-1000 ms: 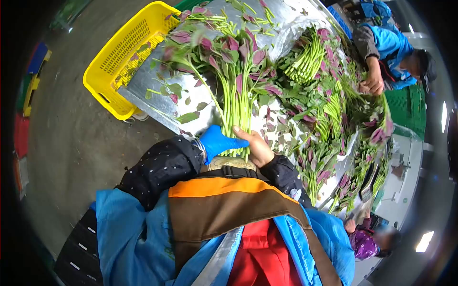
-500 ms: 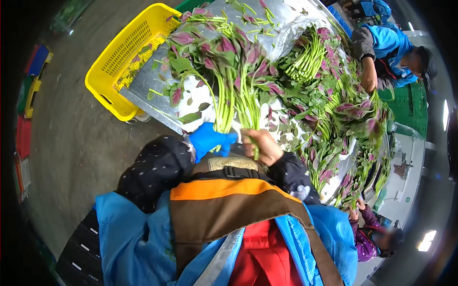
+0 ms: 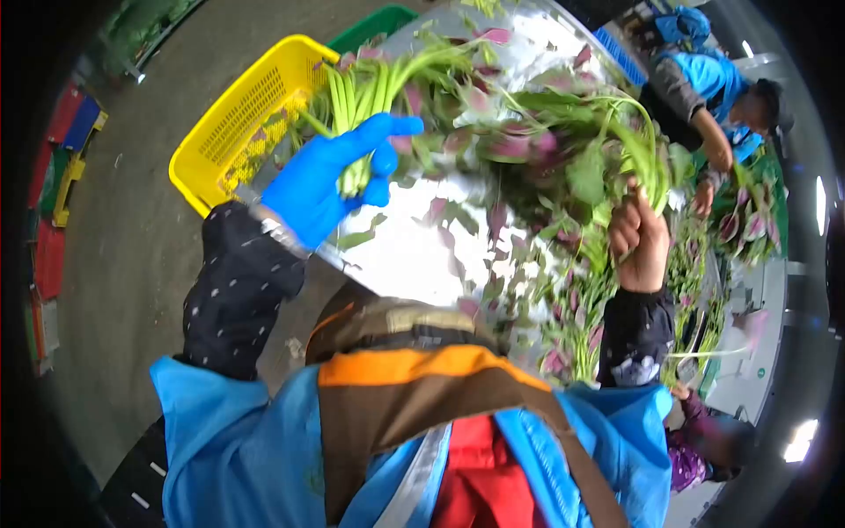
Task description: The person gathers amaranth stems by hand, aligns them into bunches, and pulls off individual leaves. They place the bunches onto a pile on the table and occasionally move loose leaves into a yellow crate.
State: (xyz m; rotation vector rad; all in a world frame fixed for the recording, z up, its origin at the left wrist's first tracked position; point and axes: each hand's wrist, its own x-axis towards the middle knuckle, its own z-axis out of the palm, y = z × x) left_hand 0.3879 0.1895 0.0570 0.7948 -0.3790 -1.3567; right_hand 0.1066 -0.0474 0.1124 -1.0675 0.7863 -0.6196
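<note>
My left hand [image 3: 330,180], in a blue glove, holds a bundle of green stems [image 3: 365,97] near the yellow basket; its index finger points out to the right. Bare, my right hand [image 3: 639,231] is closed round bent green stems [image 3: 650,145] at the right, with their leaves trailing leftward and blurred. Between my hands, loose green and purple leaves [image 3: 440,211] lie on the bright metal table [image 3: 387,255]. More leafy stems [image 3: 572,330] lie near the table's front right.
A yellow basket [image 3: 198,150] stands at the table's left end, with a green crate [image 3: 374,26] behind it. Across the table at the right, a co-worker's hand [image 3: 704,195] is near leafy stems. Another person [image 3: 695,440] is at the lower right.
My hands have moved apart: the left up and leftward with its stems, the right up and far to the right. The co-worker at the upper right has shifted a leafy bunch rightward.
</note>
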